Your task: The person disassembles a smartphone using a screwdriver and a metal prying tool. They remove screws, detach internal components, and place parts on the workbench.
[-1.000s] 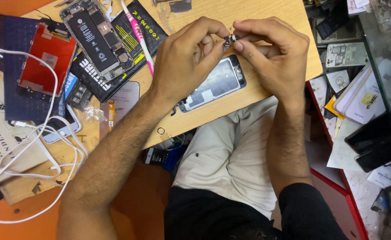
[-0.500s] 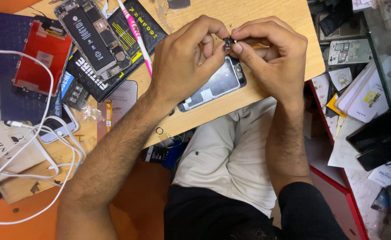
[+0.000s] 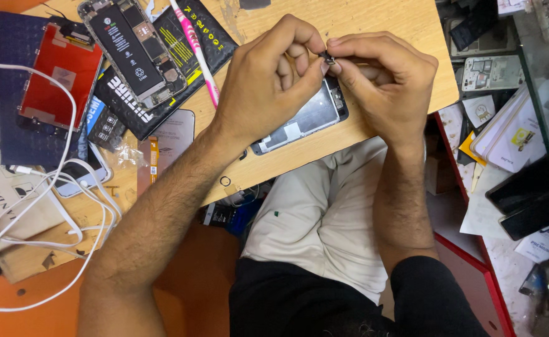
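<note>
My left hand [image 3: 268, 87] and my right hand [image 3: 383, 87] meet fingertip to fingertip above the wooden board [image 3: 405, 25]. Both pinch a tiny dark phone part [image 3: 328, 59] between thumbs and forefingers. Right beneath them lies a phone screen panel [image 3: 302, 118] with its metal back plate up, partly covered by both hands. My forearms reach up from the lower edge, over my light trousers.
An opened phone [image 3: 131, 53] with its battery showing lies at the upper left on a black pouch [image 3: 181, 62], beside a pink and white toothbrush [image 3: 196, 53]. A red phone panel [image 3: 59, 78], white cables [image 3: 68, 212] and loose parts crowd the left. Cards and phone shells fill the right shelf [image 3: 505, 131].
Both hands stay together over the panel, fingers shifting slightly on the tiny part. The view has drifted a little; nothing else moved.
</note>
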